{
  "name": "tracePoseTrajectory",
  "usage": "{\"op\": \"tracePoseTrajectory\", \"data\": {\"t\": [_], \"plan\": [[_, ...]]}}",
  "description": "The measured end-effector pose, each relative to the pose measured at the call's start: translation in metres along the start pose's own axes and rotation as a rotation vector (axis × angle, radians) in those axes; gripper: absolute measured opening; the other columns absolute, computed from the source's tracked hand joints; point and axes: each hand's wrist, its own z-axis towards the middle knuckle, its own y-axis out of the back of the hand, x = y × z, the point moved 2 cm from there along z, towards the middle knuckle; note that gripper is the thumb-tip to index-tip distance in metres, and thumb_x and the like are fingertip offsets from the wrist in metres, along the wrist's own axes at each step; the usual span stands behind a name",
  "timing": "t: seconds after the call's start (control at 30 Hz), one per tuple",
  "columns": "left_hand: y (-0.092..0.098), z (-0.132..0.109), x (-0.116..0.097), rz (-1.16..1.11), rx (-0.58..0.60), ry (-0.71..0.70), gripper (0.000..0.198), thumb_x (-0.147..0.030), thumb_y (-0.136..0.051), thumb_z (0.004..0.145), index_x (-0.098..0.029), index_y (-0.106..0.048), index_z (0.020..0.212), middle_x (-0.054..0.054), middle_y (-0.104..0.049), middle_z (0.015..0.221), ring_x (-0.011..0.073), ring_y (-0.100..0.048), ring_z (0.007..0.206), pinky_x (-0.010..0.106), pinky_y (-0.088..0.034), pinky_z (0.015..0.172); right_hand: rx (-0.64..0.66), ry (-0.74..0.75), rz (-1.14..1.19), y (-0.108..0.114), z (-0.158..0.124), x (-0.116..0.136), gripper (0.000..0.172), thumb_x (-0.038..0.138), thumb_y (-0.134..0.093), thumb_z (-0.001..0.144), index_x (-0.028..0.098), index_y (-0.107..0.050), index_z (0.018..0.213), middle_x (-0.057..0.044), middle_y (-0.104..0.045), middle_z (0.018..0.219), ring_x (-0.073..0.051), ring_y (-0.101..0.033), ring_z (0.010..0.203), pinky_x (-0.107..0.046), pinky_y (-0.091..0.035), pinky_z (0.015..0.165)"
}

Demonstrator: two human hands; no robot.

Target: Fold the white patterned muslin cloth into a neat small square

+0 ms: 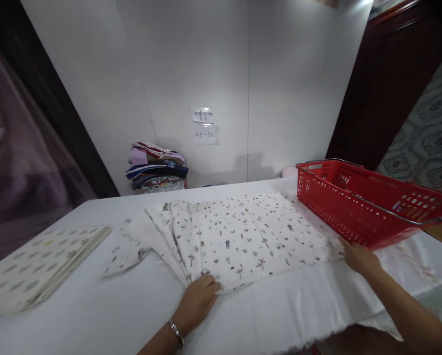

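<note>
- Left grip [197, 300]: fingers together, pinching the near edge of the printed cloth [250, 231] where it bunches into folds; a metal bracelet [176, 333] on the wrist below
- Right grip [362, 259]: fingers closed on the near right corner of the same cloth, just beside the basket
- Printed cloth: on the worktop [95, 315], spread flat between and beyond the two grips; white, with small palm trees and birds; near edge fairly straight from grip to grip
- Left of and beyond the left grip: cloth gathered in creases, a loose flap out to the side
- Well apart, further left of the left grip: a folded cloth [39, 261], cream with grey cloud shapes
- Beyond and right of the right grip: red basket [339, 207], holes in its sides
- Far beyond the left grip: stack of folded clothes [158, 170] by the wall [287, 88]; paper sign [206, 134] on it reads "45-50"
</note>
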Motion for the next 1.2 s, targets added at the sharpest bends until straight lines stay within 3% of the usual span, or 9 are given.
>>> {"op": "tracePoseTrajectory", "data": {"t": [0.03,0.1,0.23,0.33,0.43,0.53,0.8,0.97,1.2], "plan": [[-0.001,-0.001,0.001,0.002,-0.009,-0.005,0.019,-0.014,-0.045,0.084,-0.023,-0.059,0.094,0.003,-0.059,0.094,0.0171,-0.052,0.089,0.029,-0.041,0.075,-0.020,0.017,-0.015,0.002,-0.008,0.020,0.052,0.019,-0.048,0.062,0.026,-0.066,0.111,-0.014,-0.070,0.096,-0.037,-0.064,0.095,-0.052,-0.050,0.077],[-0.003,-0.001,0.003,0.006,-0.030,-0.005,0.021,-0.011,-0.046,0.083,-0.022,-0.059,0.094,0.003,-0.059,0.094,0.0175,-0.052,0.089,0.029,-0.041,0.075,-0.042,0.241,0.112,0.004,-0.032,0.077,0.053,0.022,-0.044,0.068,0.029,-0.062,0.117,-0.009,-0.068,0.108,-0.032,-0.060,0.106,-0.048,-0.048,0.088],[0.001,0.001,0.000,0.000,-0.077,0.027,0.018,-0.012,-0.047,0.084,-0.021,-0.061,0.090,0.003,-0.060,0.093,0.0179,-0.053,0.090,0.030,-0.041,0.075,0.150,0.732,0.481,-0.003,-0.097,0.219,0.047,0.036,-0.037,0.080,0.064,-0.042,0.118,0.023,-0.060,0.118,-0.017,-0.059,0.108,-0.037,-0.046,0.092],[0.006,0.003,-0.005,-0.003,-0.106,0.076,0.014,-0.016,-0.050,0.085,-0.021,-0.062,0.090,0.003,-0.061,0.092,0.0172,-0.053,0.091,0.029,-0.041,0.077,0.270,0.932,0.504,-0.013,-0.139,0.303,0.047,0.032,-0.047,0.078,0.041,-0.051,0.124,0.007,-0.061,0.121,-0.021,-0.057,0.107,-0.037,-0.046,0.092],[0.009,0.002,-0.006,0.016,-0.136,0.127,0.012,-0.020,-0.052,0.085,-0.021,-0.062,0.091,0.002,-0.062,0.090,0.0164,-0.055,0.089,0.027,-0.041,0.076,0.330,0.956,0.431,-0.027,-0.159,0.347,0.033,0.023,-0.049,0.080,0.019,-0.061,0.110,-0.009,-0.064,0.105,-0.023,-0.057,0.097,-0.038,-0.045,0.086],[0.008,-0.001,0.001,0.043,-0.144,0.148,0.012,-0.025,-0.053,0.085,-0.022,-0.063,0.091,0.001,-0.063,0.090,0.0164,-0.056,0.088,0.027,-0.040,0.073,0.369,0.894,0.419,-0.044,-0.161,0.357,0.028,0.019,-0.040,0.086,0.017,-0.064,0.100,-0.010,-0.064,0.094,-0.023,-0.057,0.090,-0.036,-0.044,0.081],[0.024,-0.014,0.035,0.117,-0.051,0.015,0.012,-0.026,-0.054,0.084,-0.020,-0.065,0.086,0.003,-0.065,0.088,0.0175,-0.058,0.087,0.030,-0.038,0.076,0.484,0.860,0.594,-0.062,-0.161,0.334,0.031,0.027,-0.035,0.088,0.023,-0.065,0.094,-0.005,-0.060,0.088,-0.021,-0.055,0.089,-0.034,-0.044,0.081],[0.045,-0.022,0.069,0.125,-0.049,0.012,0.011,-0.026,-0.057,0.082,-0.020,-0.066,0.083,0.004,-0.066,0.088,0.0192,-0.058,0.090,0.032,-0.037,0.081,0.443,0.808,0.631,-0.068,-0.162,0.332,0.033,0.029,-0.036,0.087,0.022,-0.066,0.099,-0.007,-0.061,0.091,-0.022,-0.055,0.091,-0.035,-0.044,0.084],[0.057,-0.013,0.104,0.329,0.112,-0.033,0.011,-0.026,-0.061,0.071,-0.018,-0.066,0.077,0.006,-0.067,0.083,0.0222,-0.058,0.089,0.040,-0.034,0.092,0.388,0.739,0.645,-0.072,-0.167,0.329,0.034,0.034,-0.037,0.088,0.022,-0.067,0.100,-0.007,-0.063,0.095,-0.024,-0.057,0.094,-0.038,-0.046,0.085]]}}
